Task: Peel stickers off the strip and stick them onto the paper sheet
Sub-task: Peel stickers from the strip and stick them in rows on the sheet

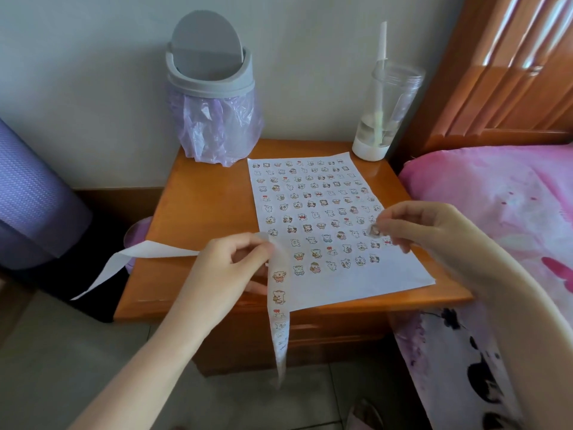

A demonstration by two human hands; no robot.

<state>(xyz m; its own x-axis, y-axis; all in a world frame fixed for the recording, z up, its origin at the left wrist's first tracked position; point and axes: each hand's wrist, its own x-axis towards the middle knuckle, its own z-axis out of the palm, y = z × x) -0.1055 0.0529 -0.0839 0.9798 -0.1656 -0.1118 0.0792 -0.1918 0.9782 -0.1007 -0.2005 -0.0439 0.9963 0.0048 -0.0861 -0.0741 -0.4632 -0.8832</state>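
A white paper sheet [322, 293] lies on the wooden bedside table [198, 212], covered with rows of several small cartoon stickers. My left hand [226, 271] pinches the long sticker strip [279, 293] above the sheet's near left corner. One end of the strip hangs down over the table's front edge with stickers on it; the bare end trails off to the left. My right hand [424, 225] pinches a single small sticker [373, 231] just above the sheet's right edge.
A grey swing-lid bin [210, 72] with a purple bag stands at the table's back left. A clear tumbler [384, 113] with a straw stands at the back right. A bed with pink bedding [508, 212] borders the right side; a purple rolled mat [31, 193] stands at left.
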